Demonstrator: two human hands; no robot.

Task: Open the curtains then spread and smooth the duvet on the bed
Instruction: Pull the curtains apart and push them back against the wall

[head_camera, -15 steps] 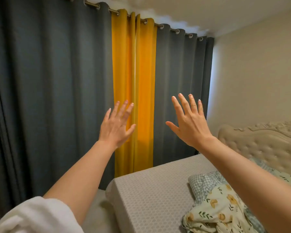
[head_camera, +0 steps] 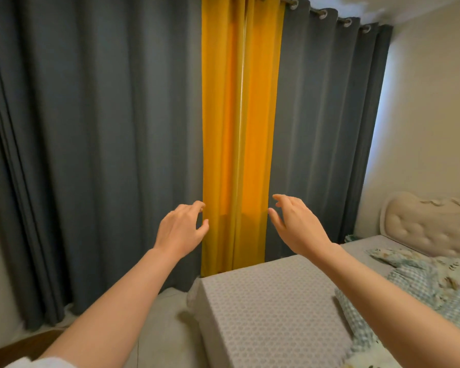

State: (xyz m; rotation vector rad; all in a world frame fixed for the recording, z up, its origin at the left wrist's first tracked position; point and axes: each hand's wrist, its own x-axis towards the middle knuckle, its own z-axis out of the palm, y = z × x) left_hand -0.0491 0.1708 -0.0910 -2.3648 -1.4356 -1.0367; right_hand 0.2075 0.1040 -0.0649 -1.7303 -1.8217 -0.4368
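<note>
Curtains hang closed across the window. In the head view, a big gray curtain [head_camera: 91, 155] fills the 9 o'clock side. Two yellow strips [head_camera: 239, 128] hang in the middle at 12 o'clock and meet at a thin line. Another gray curtain [head_camera: 324, 128] hangs at 1 o'clock, under a rod with metal rings [head_camera: 323, 14].

Both arms reach out toward the yellow part. The left hand [head_camera: 179, 231] is near the left yellow edge. Its fingers are loosely curled and spread apart, and its grip holds nothing. The right hand [head_camera: 296, 225] is near the right yellow edge. Its fingers bend a little and its grip also holds nothing. I cannot tell if any fingertip touches the cloth.

The bed [head_camera: 271, 309] sits at 5 o'clock with a gray dotted sheet. The duvet [head_camera: 420, 282] lies bunched up at 4 o'clock, on the far side of the bed. It has flowers and blue checks. A padded headboard [head_camera: 430, 224] stands at 3 o'clock against the wall.
</note>
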